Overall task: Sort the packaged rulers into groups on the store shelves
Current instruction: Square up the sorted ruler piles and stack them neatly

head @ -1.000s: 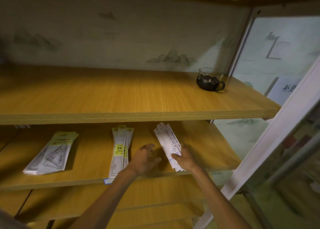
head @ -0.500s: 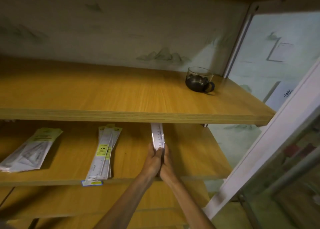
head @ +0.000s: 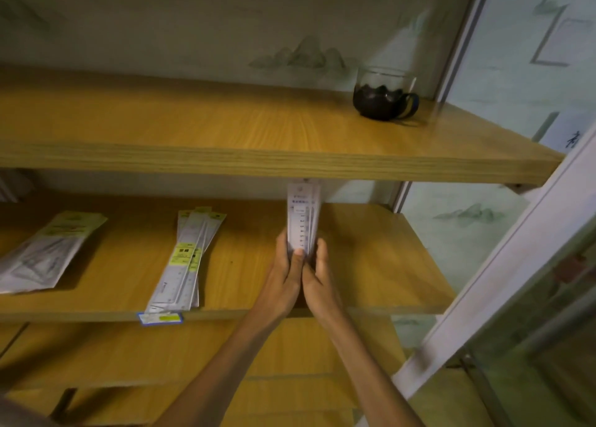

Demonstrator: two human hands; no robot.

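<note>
Packaged rulers point(head: 303, 220), a slim white bundle, stand upright between my two hands over the middle shelf point(head: 371, 265), top end nearly touching the underside of the upper shelf point(head: 225, 165). Left hand point(head: 285, 275) wraps the bundle's lower left edge, thumb across the front; right hand point(head: 319, 275) cups the right edge, fingers curled round it. Both grip the same bundle, palms almost together.

Step in hand, as I read it: squaring up this third group, edges being aligned before it's set down. Two groups already lie flat on the same shelf to the left: a long narrow stack w/ yellow-green labels point(head: 187, 259) in the middle, front end overhanging the shelf edge, and a wider stack of yellow-topped packs point(head: 48, 252) further left, well apart.

Next move prob. calls for tipping the bundle forward and laying it flat on the bare wood right of the narrow stack, keeping a clear gap so groups don't merge, and keeping the top end clear of the shelf above.

The bundle: several thin clear-sleeved rulers, white header card at top w/ small print I can't read, number scale running down the face. Packs look slick and could fan out if grip loosens.

Glass mug point(head: 383, 97) w/ dark contents sits on the upper shelf, not involved.
</note>
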